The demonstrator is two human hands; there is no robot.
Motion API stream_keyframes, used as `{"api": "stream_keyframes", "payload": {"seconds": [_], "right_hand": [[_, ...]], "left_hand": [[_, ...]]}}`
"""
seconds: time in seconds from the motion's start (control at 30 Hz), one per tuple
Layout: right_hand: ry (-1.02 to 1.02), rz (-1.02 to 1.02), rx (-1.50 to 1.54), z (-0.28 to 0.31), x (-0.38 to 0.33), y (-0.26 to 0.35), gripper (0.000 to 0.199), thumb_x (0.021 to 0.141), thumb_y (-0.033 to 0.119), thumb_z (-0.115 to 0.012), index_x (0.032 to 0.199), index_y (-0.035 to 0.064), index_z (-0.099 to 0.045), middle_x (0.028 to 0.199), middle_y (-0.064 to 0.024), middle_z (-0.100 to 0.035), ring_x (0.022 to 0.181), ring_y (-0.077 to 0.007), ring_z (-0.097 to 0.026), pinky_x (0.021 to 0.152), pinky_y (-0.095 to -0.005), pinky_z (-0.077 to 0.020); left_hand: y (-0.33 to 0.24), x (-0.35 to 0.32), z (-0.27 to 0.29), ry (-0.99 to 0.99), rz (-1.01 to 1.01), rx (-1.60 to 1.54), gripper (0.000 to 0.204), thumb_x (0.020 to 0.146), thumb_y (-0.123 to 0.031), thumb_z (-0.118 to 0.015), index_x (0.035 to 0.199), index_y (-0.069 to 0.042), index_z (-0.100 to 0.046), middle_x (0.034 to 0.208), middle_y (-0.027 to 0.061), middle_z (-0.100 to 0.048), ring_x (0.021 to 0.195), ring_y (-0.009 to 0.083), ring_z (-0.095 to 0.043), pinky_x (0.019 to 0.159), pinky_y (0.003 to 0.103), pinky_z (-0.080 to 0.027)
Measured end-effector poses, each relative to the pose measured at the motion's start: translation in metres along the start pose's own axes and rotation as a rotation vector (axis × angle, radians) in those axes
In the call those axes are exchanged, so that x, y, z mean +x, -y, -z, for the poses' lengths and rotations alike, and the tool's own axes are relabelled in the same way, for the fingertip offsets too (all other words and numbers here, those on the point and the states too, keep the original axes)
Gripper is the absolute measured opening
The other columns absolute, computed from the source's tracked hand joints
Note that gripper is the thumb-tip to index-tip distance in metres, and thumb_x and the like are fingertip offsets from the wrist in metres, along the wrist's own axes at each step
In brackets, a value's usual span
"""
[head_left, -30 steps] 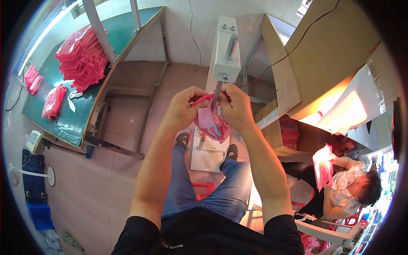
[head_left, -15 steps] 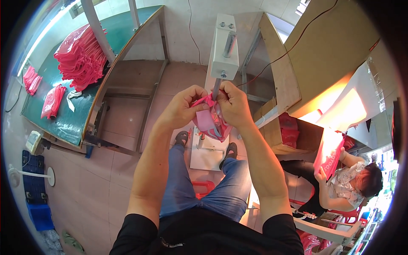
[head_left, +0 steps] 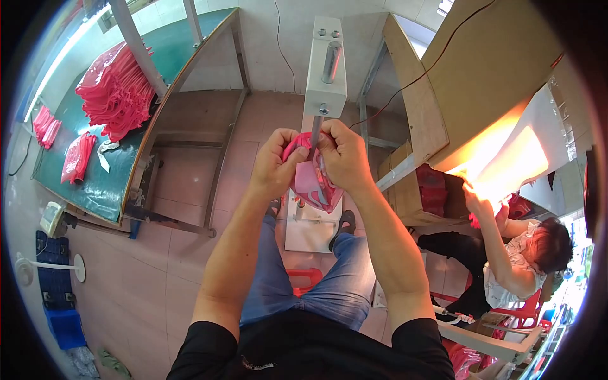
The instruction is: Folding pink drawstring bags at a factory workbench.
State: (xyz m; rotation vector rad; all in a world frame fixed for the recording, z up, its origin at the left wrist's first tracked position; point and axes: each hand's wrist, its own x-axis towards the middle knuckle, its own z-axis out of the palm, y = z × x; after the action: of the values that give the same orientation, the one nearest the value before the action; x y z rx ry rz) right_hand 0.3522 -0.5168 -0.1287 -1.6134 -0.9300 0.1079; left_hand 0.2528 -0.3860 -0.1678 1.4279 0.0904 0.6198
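My pink bag [head_left: 315, 190] hangs beside the metal rod [head_left: 316, 128] of a white machine [head_left: 324, 85]. My left hand [head_left: 277, 161] and right hand [head_left: 345, 155] pinch its top. To my left, a pile of pink bags [head_left: 117, 95] sits on a shiny green table [head_left: 114, 191]. The tiled floor [head_left: 136, 269] is pink, and a person [head_left: 510, 263] sits at my right.

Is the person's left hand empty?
No, the left hand grips the upper edge of a pink bag beside the metal rod.
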Motion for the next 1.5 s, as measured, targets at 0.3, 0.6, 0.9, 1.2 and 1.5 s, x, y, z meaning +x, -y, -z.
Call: {"api": "stream_keyframes", "payload": {"seconds": [0.3,0.6,0.9,1.2,1.5], "right_hand": [[-0.005,0.038,-0.030,0.000,-0.002,0.000,0.005,0.099,0.005,-0.060,0.100,0.0007,-0.063,0.078,-0.0029,-0.062,0.070,-0.0085,-0.052,0.065,-0.0262,-0.0465],[0.101,0.158,-0.007,0.011,0.012,-0.006,0.013,0.100,0.003,-0.057,0.110,0.0019,-0.064,0.085,-0.0032,-0.063,0.079,-0.0090,-0.058,0.072,-0.0271,-0.0503],[0.198,-0.089,0.082,0.013,0.013,-0.008,0.017,0.098,0.000,-0.057,0.113,0.0017,-0.066,0.092,-0.0035,-0.064,0.087,-0.0131,-0.065,0.078,-0.0281,-0.0539],[0.149,-0.079,0.107,0.008,0.016,-0.009,0.009,0.098,0.008,-0.063,0.105,0.0040,-0.066,0.085,-0.0060,-0.068,0.076,-0.0126,-0.061,0.070,-0.0296,-0.0510],[0.040,0.012,0.034,0.003,0.013,-0.012,0.007,0.098,0.009,-0.063,0.097,0.0028,-0.063,0.079,-0.0047,-0.064,0.072,-0.0120,-0.061,0.067,-0.0293,-0.0510]], "left_hand": [[0.006,0.004,-0.006,-0.094,0.004,0.038,0.012,0.095,-0.006,-0.063,0.104,-0.001,-0.056,0.086,-0.0013,-0.058,0.075,0.0042,-0.052,0.067,0.021,-0.046],[0.008,0.010,0.001,-0.055,-0.010,0.080,0.011,0.096,-0.007,-0.062,0.104,-0.002,-0.057,0.084,-0.0010,-0.058,0.074,0.0045,-0.053,0.067,0.021,-0.047],[0.008,0.014,-0.008,-0.098,-0.058,-0.194,0.008,0.096,-0.001,-0.062,0.103,-0.002,-0.058,0.088,0.0024,-0.063,0.076,0.0067,-0.058,0.070,0.021,-0.049],[-0.001,0.015,0.000,-0.068,-0.108,-0.028,0.009,0.096,-0.005,-0.066,0.102,-0.002,-0.060,0.084,-0.0005,-0.063,0.075,0.0058,-0.058,0.068,0.021,-0.048],[-0.004,0.012,-0.001,-0.161,-0.067,-0.079,0.008,0.097,-0.007,-0.067,0.101,-0.003,-0.062,0.082,-0.0010,-0.063,0.073,0.0047,-0.057,0.066,0.020,-0.047]]}}
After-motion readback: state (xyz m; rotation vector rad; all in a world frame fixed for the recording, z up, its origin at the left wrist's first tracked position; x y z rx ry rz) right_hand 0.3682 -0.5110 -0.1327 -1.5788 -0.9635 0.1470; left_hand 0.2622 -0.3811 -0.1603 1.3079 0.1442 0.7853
